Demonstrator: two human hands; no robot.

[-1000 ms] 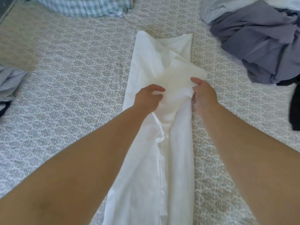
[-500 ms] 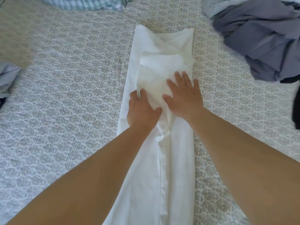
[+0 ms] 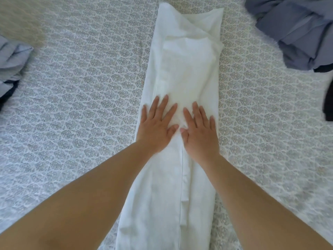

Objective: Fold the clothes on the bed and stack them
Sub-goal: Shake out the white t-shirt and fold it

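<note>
The bed (image 3: 75, 109) fills the view, covered in a pale spread printed with a repeating grey floral pattern that reaches every edge of the picture. Down the middle of the bed lies the white garment (image 3: 182, 73), folded into a long narrow strip that runs from the far edge of the view down to the near edge, with a smaller folded panel lying on top of its far half and a seam line showing along its near half. At the far right corner of the bed sits a heap of grey-blue clothes (image 3: 299, 31), rumpled and unfolded, well apart from the white strip; just below that heap, at the right edge, a dark garment (image 3: 328, 103) shows only in part. At the left edge of the bed lies a light blue garment (image 3: 12, 58), bunched up, with a dark piece of cloth (image 3: 7, 94) peeking from under its near side. Nothing lies between these piles and the white garment, only bare spread. Both bare forearms come in from the near corners and meet over the strip. The left hand (image 3: 155, 126) lies flat on the white garment with its grip wide, fingers straight and spread, pressing the cloth. The right hand (image 3: 200, 131) lies flat just beside it, its grip likewise wide and holding nothing, the two thumbs nearly touching.
</note>
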